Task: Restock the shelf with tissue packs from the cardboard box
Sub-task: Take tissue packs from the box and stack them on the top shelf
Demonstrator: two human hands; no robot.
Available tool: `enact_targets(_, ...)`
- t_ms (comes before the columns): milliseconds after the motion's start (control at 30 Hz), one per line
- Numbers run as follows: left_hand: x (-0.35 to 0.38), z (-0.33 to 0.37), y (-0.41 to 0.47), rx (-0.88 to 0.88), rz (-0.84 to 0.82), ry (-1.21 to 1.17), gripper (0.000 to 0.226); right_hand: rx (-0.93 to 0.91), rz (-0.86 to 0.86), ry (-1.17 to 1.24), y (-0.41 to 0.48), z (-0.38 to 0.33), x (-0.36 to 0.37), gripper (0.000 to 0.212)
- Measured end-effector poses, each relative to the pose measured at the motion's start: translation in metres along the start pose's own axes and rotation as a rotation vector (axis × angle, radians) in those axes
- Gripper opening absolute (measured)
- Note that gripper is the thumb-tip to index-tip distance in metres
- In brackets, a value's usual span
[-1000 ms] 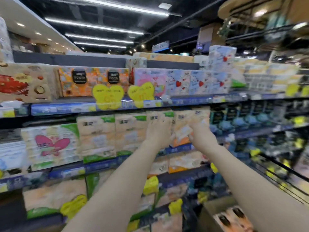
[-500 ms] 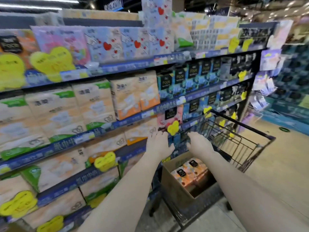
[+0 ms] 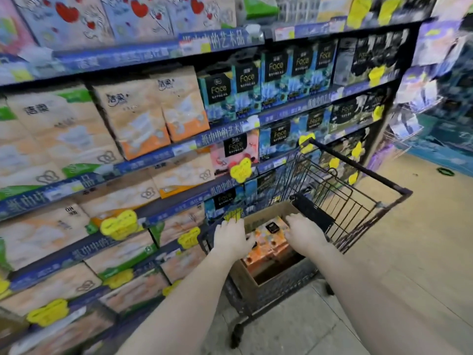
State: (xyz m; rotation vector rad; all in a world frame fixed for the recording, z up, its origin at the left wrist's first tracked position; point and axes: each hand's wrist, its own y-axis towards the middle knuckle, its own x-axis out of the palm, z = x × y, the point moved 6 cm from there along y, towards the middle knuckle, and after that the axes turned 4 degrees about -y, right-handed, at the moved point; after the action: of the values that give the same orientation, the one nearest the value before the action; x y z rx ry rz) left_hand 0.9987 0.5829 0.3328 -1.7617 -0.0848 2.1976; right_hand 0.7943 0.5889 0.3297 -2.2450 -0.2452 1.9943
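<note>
An open cardboard box (image 3: 243, 279) stands in a black wire shopping cart (image 3: 358, 201). Orange tissue packs (image 3: 268, 245) with black labels lie inside it. My left hand (image 3: 231, 238) hovers over the box's left side, fingers spread, and my right hand (image 3: 304, 233) reaches over its right side, fingers extended above the packs. Neither hand grips anything. The shelf (image 3: 163, 152) at the left holds rows of beige and orange tissue packs (image 3: 153, 116).
Dark "Face" tissue packs (image 3: 273, 80) fill the shelves beyond the cart. Yellow heart-shaped price tags (image 3: 240, 170) hang along the blue shelf edges. The beige floor (image 3: 422, 239) stretches to the right of the cart.
Both hands came away from the shelf and dropped down toward the box in the cart. The view swung right and downward.
</note>
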Motion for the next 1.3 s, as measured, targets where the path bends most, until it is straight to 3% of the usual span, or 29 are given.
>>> enact_targets(267, 0.06, 0.002, 0.065, -0.097, -0.054, -0.026, 0.054, 0.025, -0.094, 0.007, 0.065, 0.041, 0.045, 0.051)
enact_targets(433, 0.1, -0.014, 0.126, -0.214, -0.136, -0.077, 0.062, 0.008, -0.18, -0.018, 0.131, 0.056, 0.075, 0.054)
enact_targets(700, 0.162, -0.047, 0.193, -0.463, -0.213, -0.273, 0.06, -0.022, -0.437, -0.073, 0.207, 0.079, 0.144, 0.027)
enact_targets(933, 0.209, -0.05, 0.222, -0.581, -0.3, -0.343, 0.07, 0.003, -0.603, -0.032, 0.274, 0.103, 0.188, 0.053)
enact_targets(1133, 0.232, -0.05, 0.234, -0.735, -0.285, -0.48, 0.083, -0.065, -0.669, 0.011, 0.328, 0.094, 0.221, 0.044)
enact_targets(1300, 0.257, -0.065, 0.238, -0.931, -0.339, -0.515, 0.076, -0.151, -0.797, 0.026, 0.342, 0.065, 0.262, 0.056)
